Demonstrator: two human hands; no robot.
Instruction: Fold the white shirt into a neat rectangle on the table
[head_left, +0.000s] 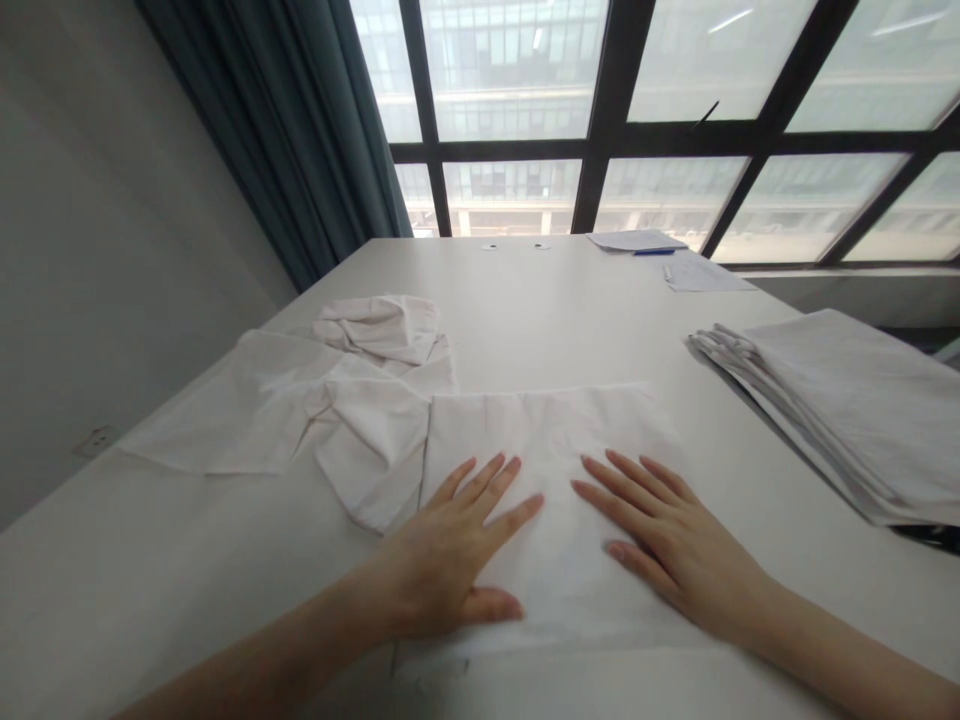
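A flat, roughly rectangular piece of white cloth (555, 440) lies on the table in front of me. My left hand (457, 550) rests on its left part with the fingers spread. On the right part lies my right hand (667, 540), palm down and fingers stretched out. Neither hand grips anything. Just left of the flat cloth, and touching its edge, is a crumpled heap of white cloth (375, 430), partly bunched and partly spread thin. The cloth under my palms is hidden.
A stack of folded white cloths (855, 400) lies at the table's right edge. Papers (637, 240) and a blue pen (654, 252) are at the far right of the white table (540, 310). Beyond stand a dark curtain (300, 130) and large windows (517, 70).
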